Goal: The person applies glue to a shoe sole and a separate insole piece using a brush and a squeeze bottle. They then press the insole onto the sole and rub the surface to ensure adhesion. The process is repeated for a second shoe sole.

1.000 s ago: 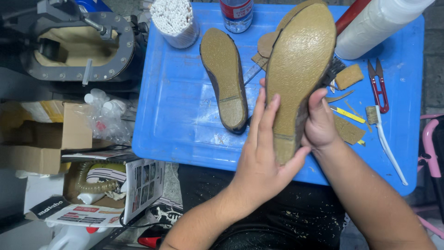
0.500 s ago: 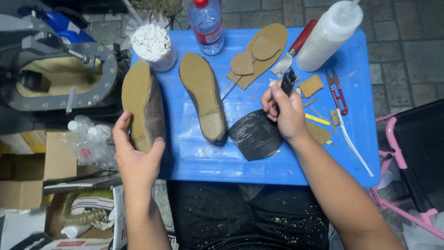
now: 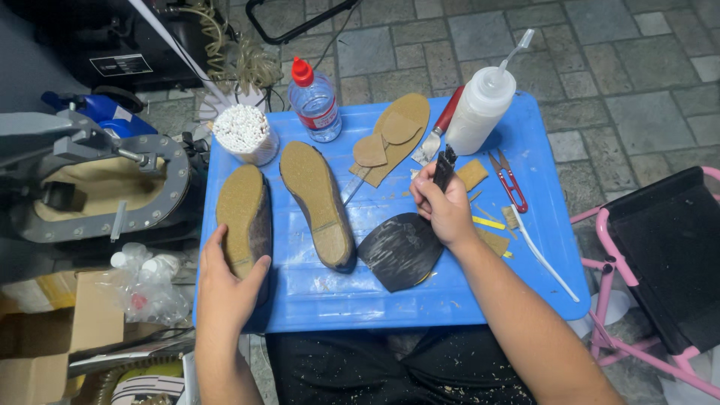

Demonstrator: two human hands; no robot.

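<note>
Head view: left hand [image 3: 229,281] lies spread, fingers cupping the near end of a tan shoe sole [image 3: 244,217] at the left edge of the blue table [image 3: 525,289]. Right hand [image 3: 442,206] is closed around a dark brush handle [image 3: 444,166], probably a glue brush, mid-table. Black sole piece [image 3: 401,251] lies just below it, touching a second tan sole [image 3: 319,202].
</note>
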